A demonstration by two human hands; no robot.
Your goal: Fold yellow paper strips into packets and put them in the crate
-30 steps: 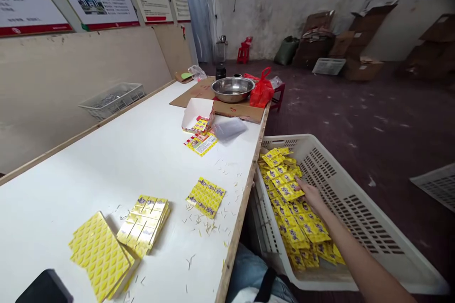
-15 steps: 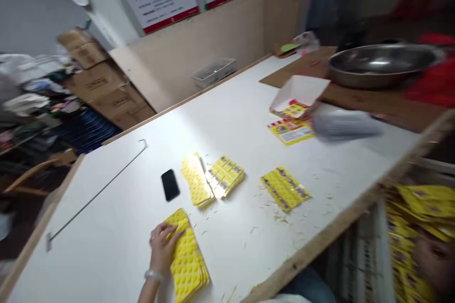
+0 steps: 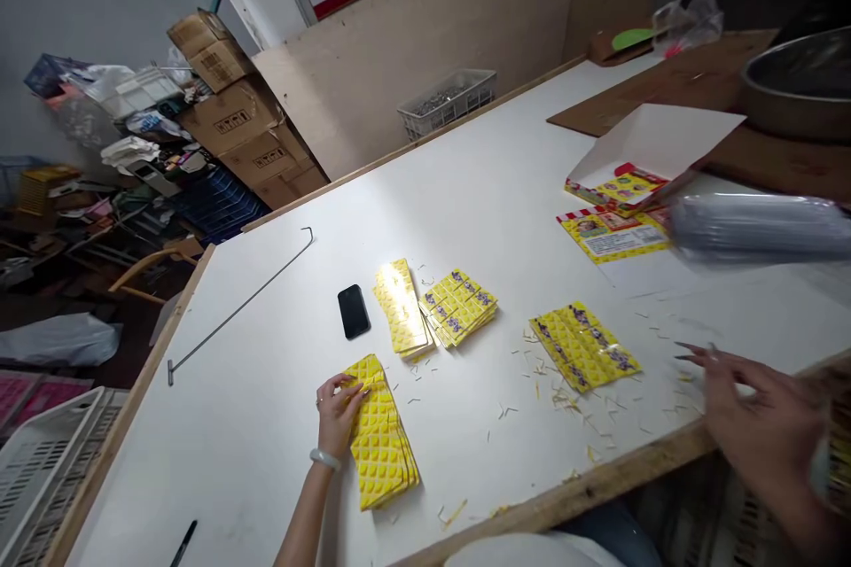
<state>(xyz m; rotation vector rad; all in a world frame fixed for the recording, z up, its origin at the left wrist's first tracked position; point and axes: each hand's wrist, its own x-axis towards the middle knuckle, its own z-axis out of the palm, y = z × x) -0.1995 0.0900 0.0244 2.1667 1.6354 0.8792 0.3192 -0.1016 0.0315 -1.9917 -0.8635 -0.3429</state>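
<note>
My left hand [image 3: 341, 412] rests on the upper left part of a stack of yellow dimpled sheets [image 3: 384, 447], fingers apart and slightly bent over the top. At the table's right edge, my right hand [image 3: 764, 421] is closed around a slim dark pointed tool [image 3: 691, 353]; its kind is not clear. Left of that hand lies a flat yellow printed sheet [image 3: 586, 347] with purple figures. Farther back, a pile of yellow strips [image 3: 402, 310] touches a pile of printed yellow sheets [image 3: 458, 306].
A black phone [image 3: 353, 312] lies beside the strips. Thin scraps [image 3: 565, 403] litter the table. A long metal rod [image 3: 243, 306] lies left, near a black pen [image 3: 184, 542]. On the right are an open box [image 3: 655, 146], clear plastic sleeves [image 3: 758, 229] and a metal basin [image 3: 798, 93].
My right hand has come up from the crate of yellow packets to the table edge. The view has swung right. My left hand stays on the stack.
</note>
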